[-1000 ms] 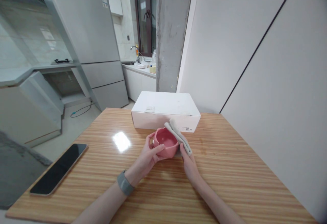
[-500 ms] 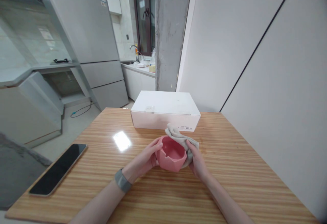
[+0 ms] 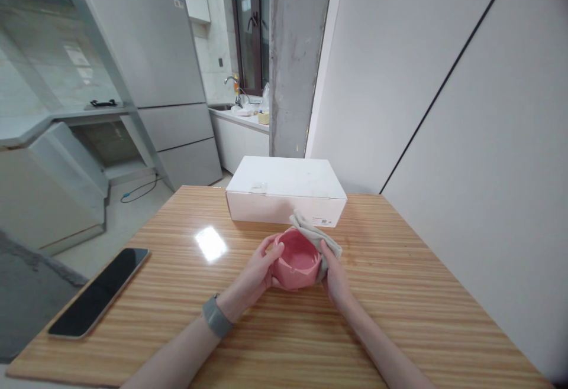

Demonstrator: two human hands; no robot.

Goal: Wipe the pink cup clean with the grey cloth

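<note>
A pink faceted ashtray [image 3: 296,276] with notches in its rim is held over the middle of the table, tilted so its hollow inside shows. My left hand [image 3: 261,266] is closed on its left side, thumb at the rim and fingers around the outer wall. A light grey cloth [image 3: 316,236] lies against the right side and far rim of the ashtray. My right hand [image 3: 336,278] pinches this cloth, with the thumb on top, and presses it to the ashtray's right wall. The right fingertips are hidden behind cloth and ashtray.
Behind the hands, a white box [image 3: 286,191] stands on the wooden table [image 3: 399,294]. A black-screened phone [image 3: 100,294] lies near the table's left edge. A white wall [image 3: 444,81] runs along the right side. A refrigerator [image 3: 155,52] stands beyond, at left.
The ashtray has turned and tilted a little in my left hand, so its front notch sits differently. My right hand and the cloth have shifted slightly left and stay against it.
</note>
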